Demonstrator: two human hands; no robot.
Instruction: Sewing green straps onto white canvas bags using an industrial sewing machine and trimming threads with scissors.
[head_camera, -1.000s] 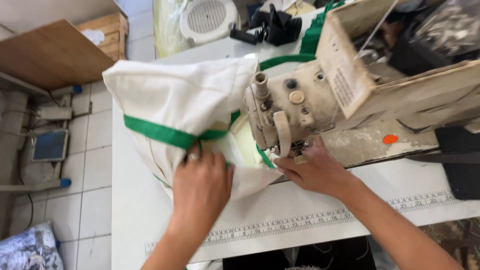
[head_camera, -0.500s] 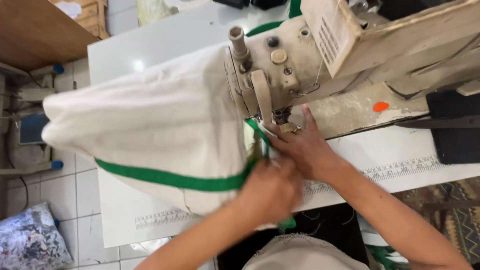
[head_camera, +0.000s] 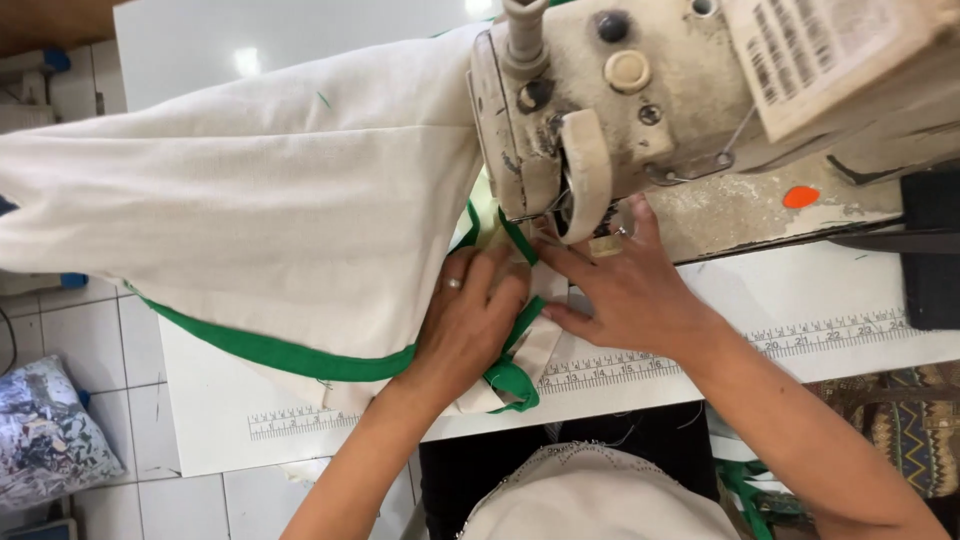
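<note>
**Under the sewing machine head: both hands on the green-trimmed cloth**

Left of the worn, cream metal sewing machine (head_camera: 640, 110) spreads the large off-white woven cloth (head_camera: 270, 210), its green binding tape (head_camera: 300, 355) running lengthwise toward the needle. Just below the machine's head, the left hand (head_camera: 470, 320) presses flat on the tape; the right hand (head_camera: 625, 285), nearer the needle, pins the cloth with spread fingers.

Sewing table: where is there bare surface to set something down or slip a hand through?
Bare table top beyond the cream fabric, left of the sewing machine; another patch right of the right hand, above the printed ruler. Crowded under the machine head, where the left hand presses green trim.
</note>
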